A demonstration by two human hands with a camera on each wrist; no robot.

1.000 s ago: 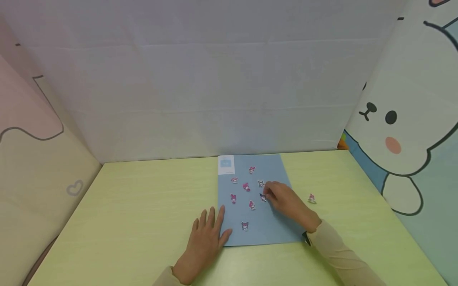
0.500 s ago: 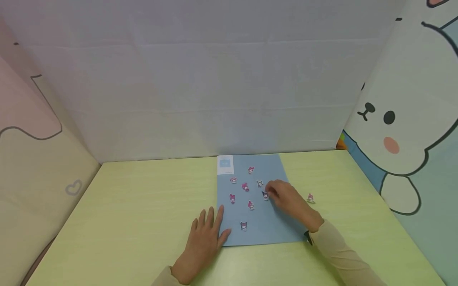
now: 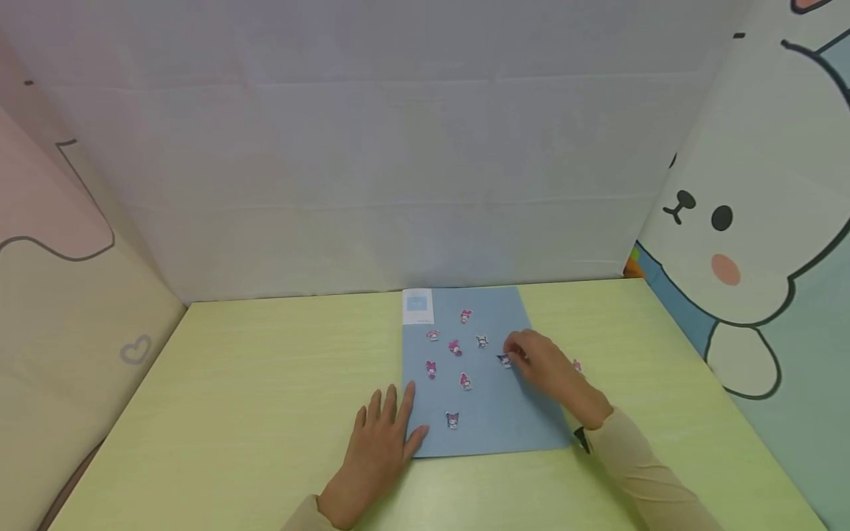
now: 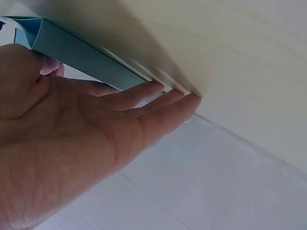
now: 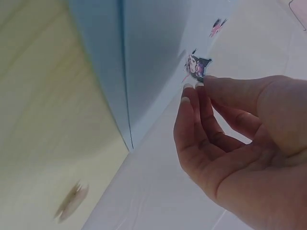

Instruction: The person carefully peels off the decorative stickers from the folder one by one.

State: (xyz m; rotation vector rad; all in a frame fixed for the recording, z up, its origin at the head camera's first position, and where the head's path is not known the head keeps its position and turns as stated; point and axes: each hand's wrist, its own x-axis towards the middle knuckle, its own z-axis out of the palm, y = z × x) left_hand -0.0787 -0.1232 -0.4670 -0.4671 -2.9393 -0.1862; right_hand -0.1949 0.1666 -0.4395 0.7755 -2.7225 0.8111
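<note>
The right grip (image 3: 539, 363) is clamped, thumb to fingertips, on a dark-eared sticker (image 5: 197, 67); the left grip (image 3: 380, 446) lies with fingers spread. The bench (image 3: 285, 369) carries a blue folder (image 3: 498, 428), its left edge at the left grip. The dark-eared sticker juts leftward from the right grip, over the blue folder's right side; whether sticker and folder touch cannot be told

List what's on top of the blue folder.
The blue folder bears seven small stickers and, at its far left corner, a white patch. The right hand pinches another sticker over it; the left hand overlaps its left edge. Anything beneath either hand is hidden.
</note>
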